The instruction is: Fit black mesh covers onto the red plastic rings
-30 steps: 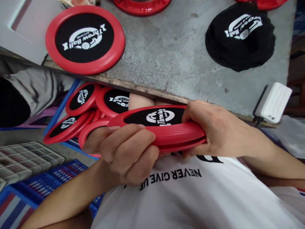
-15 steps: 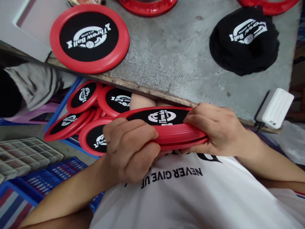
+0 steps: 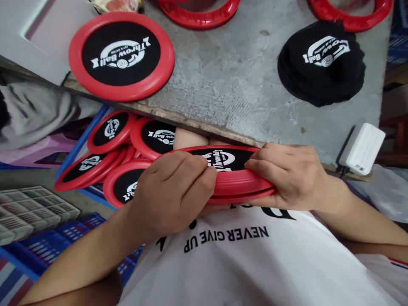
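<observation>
My left hand (image 3: 174,191) is closed on the near left rim of a red throw-and-catch disc (image 3: 239,182) with a black fabric centre and white lettering. On the disc's right side my right hand (image 3: 287,174) grips the rim, thumb on top and fingers below. A dark gap runs between the upper and lower red rings near that hand. The disc is tilted and held close to my white shirt, by the table edge. A finished-looking red and black disc (image 3: 121,55) lies on the table, and a loose black printed cloth (image 3: 321,63) sits at the right.
Red rings (image 3: 204,19) lie at the table's (image 3: 223,85) far side. A white power bank (image 3: 362,148) with a cable stands at its right corner. Several discs (image 3: 111,131) are piled in a blue crate (image 3: 81,138) at lower left, near blue baskets (image 3: 51,242).
My left hand has turned, its knuckles now over the top of the rim, covering more of the disc's lettering. The right hand keeps its grip. The view has shifted slightly.
</observation>
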A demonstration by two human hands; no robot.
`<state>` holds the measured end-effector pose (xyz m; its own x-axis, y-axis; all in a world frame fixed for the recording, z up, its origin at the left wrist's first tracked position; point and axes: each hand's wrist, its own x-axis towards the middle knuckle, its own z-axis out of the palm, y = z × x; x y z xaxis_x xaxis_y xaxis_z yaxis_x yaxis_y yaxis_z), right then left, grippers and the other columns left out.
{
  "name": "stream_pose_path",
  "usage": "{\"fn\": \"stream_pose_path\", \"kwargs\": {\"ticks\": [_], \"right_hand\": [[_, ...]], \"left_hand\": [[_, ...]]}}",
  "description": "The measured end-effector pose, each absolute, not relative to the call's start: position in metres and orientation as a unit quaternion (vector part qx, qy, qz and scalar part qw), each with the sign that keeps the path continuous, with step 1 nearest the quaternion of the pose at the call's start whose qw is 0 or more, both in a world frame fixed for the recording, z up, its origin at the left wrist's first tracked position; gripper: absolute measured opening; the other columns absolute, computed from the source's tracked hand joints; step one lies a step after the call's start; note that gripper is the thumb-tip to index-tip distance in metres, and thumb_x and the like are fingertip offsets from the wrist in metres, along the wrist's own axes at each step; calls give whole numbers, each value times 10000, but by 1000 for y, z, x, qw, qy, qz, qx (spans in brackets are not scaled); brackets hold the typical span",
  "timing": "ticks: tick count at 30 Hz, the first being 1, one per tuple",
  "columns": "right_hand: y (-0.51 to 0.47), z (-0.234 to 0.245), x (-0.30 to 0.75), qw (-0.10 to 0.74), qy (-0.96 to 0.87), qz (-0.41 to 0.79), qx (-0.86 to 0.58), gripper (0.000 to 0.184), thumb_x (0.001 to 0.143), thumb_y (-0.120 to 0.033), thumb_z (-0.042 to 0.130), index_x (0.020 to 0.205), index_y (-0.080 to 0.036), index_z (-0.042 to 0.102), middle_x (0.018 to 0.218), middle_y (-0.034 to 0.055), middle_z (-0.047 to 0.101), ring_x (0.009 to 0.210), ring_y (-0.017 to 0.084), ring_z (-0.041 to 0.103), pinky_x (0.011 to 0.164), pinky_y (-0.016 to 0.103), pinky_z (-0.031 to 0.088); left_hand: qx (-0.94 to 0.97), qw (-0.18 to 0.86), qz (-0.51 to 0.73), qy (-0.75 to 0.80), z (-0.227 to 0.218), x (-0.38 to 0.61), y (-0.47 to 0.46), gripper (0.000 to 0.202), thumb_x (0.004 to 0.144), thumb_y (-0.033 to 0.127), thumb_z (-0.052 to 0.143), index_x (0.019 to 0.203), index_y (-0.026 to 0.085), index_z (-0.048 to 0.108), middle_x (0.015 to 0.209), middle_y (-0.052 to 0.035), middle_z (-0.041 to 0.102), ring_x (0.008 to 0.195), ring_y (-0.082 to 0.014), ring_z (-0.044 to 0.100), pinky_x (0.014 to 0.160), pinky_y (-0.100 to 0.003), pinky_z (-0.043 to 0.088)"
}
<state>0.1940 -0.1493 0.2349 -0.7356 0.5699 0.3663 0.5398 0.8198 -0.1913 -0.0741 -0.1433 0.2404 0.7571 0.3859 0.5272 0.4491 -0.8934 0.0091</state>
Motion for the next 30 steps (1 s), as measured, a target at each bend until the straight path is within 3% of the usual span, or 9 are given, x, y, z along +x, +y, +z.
{"fn": "stream_pose_path", "kwargs": {"ticks": [11,16,26,30], "right_hand": [[-146,230,198,212,-936,0,-280,477,1011,-594,440,973,-165,646,770,55,636,668,170,576,541,321,378],[-147,230,196,215,-935,13,-281,452,1001,-566,489,989,-144,648,777,67,641,682,182,581,558,330,403],[-146,226,199,248,-935,-6,-254,427,1002,-537,499,887,-159,663,697,39,586,603,158,516,532,332,384],[-143,223,200,253,-936,-9,-246,418,1004,-532,497,877,-169,663,697,32,588,597,147,516,523,319,386]], "left_hand": [[-935,60,-264,-231,241,-69,-143,222,908,349,649,928,131,613,847,-82,650,764,-209,611,672,-363,520],[-935,65,-256,-235,240,-69,-143,203,925,378,605,872,184,579,841,-56,660,758,-204,624,639,-355,514],[-940,40,-247,-234,243,-67,-144,177,911,332,631,815,202,558,801,-29,659,751,-193,633,625,-335,485],[-941,40,-252,-223,241,-63,-145,171,901,318,650,847,170,586,831,-62,678,760,-210,637,628,-346,486]]}}
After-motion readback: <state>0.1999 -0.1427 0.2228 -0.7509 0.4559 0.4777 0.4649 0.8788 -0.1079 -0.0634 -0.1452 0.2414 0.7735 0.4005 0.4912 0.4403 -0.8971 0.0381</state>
